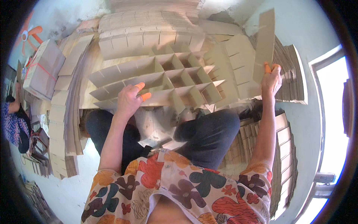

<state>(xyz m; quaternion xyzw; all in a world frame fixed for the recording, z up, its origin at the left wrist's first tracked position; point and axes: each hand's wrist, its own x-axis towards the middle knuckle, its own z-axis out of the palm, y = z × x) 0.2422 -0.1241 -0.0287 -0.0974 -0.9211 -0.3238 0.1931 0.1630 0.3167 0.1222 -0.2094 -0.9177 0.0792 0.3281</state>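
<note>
My right hand (272,81), with orange finger covers on its fingertips, is raised at the right and grips the lower end of a flat brown cardboard strip (265,41) held upright. In front of me a cardboard divider grid (175,76) stands on the table. Long slotted strips run to its left, and several short strips cross them at its right part. Beside the nearest long strips is my left hand (130,98), its orange-covered thumb and forefinger apart with no thing visible between them. Its other fingers are curled and partly hidden.
Stacked slotted cardboard (145,41) lines the table's back. More slotted sheets (233,61) and a strip pile (292,78) lie right. At left are a cardboard stack (67,97), a taped box (43,71) and an orange fan (28,34). Another person (16,119) sits far left.
</note>
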